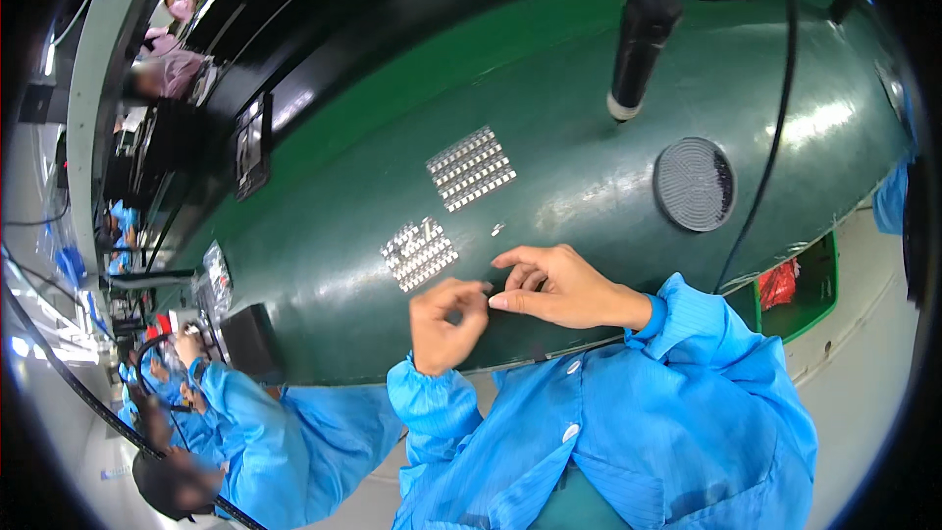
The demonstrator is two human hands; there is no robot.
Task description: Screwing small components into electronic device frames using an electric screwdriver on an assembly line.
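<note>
My left hand (448, 324) is above the near edge of the green bench, closed with thumb and fingertips pinched together. Right beside it, my right hand (564, 287) has its fingers curled and its thumb tip close to the left fingertips. Whatever lies between the fingertips is too small to make out. Just beyond the hands, a small pale loose piece (497, 230) lies on the mat. Rows of small silver-and-dark parts form one group (419, 253) beyond my left hand and a second group (471, 169) farther back.
A black electric screwdriver (643, 49) hangs upright over the bench. To the right stands a round ridged grey dish (695, 185) with dark bits along its side, near a hanging black cable (785, 88). A green bin (824, 285) holds a red bag. A co-worker in blue (285, 451) sits at left.
</note>
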